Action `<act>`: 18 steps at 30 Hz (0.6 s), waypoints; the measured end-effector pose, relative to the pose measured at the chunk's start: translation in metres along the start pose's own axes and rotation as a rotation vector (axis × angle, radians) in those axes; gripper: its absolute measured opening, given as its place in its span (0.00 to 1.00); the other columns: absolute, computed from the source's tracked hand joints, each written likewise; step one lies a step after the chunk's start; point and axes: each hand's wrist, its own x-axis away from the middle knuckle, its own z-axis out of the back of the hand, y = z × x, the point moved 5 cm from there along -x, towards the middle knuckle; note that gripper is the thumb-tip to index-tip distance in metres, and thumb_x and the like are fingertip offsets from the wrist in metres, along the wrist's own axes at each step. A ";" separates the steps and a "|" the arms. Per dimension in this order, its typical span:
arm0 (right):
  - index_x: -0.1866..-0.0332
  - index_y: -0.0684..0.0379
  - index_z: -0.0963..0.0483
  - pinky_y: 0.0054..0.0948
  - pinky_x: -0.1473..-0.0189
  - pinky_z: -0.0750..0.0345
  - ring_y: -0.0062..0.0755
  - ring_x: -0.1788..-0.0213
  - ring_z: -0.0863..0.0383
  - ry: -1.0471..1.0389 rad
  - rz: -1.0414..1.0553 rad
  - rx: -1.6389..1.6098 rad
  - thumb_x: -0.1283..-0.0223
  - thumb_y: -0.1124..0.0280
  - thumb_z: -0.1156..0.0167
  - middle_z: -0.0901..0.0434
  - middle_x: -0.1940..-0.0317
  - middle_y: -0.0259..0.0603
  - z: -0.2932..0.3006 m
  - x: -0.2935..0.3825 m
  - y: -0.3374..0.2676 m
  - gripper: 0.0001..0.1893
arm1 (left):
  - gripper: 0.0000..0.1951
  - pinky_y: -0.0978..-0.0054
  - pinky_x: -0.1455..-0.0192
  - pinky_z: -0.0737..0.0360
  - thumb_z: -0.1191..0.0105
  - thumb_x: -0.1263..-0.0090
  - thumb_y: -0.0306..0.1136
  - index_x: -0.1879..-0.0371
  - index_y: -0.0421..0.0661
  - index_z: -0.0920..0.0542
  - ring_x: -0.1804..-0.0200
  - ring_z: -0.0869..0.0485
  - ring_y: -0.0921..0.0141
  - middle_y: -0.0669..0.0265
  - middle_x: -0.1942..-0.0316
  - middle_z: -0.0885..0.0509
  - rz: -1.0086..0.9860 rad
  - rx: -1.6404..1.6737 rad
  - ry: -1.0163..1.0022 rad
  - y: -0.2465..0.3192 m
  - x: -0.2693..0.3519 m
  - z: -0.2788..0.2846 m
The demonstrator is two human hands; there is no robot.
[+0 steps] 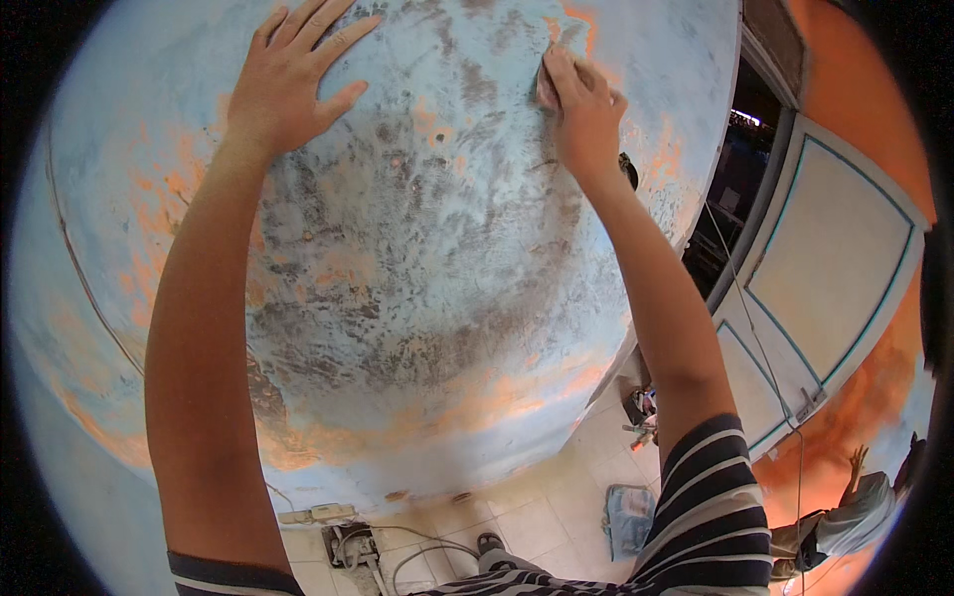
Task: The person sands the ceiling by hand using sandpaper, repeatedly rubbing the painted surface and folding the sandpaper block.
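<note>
A wall (417,246) with patchy blue, orange and dark worn paint fills the space before me. My left hand (294,82) lies on its upper left part, fingers spread and holding nothing. Farther right, my right hand (585,104) presses a small folded piece (546,88) against the wall, perhaps sandpaper or a cloth; its kind is hard to tell. Some orange paint shows just above this hand. A small dark round thing (628,170) is partly hidden behind my right wrist.
A panelled door (835,261) stands at the right beside a dark opening. Another person (857,521) is at the lower right. On the tiled floor (529,521) lie a blue bag (630,521), a power strip (319,514), cables and a box of fittings (354,547). A cable hangs at the left.
</note>
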 end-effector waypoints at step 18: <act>0.26 0.45 0.31 0.61 0.33 0.41 0.42 0.31 0.27 0.032 -0.099 0.073 0.34 0.81 0.44 0.21 0.36 0.40 -0.006 -0.033 -0.005 0.32 | 0.34 0.44 0.21 0.43 0.35 0.35 0.48 0.28 0.55 0.25 0.20 0.39 0.53 0.55 0.20 0.35 0.074 0.097 -0.109 0.008 -0.006 0.017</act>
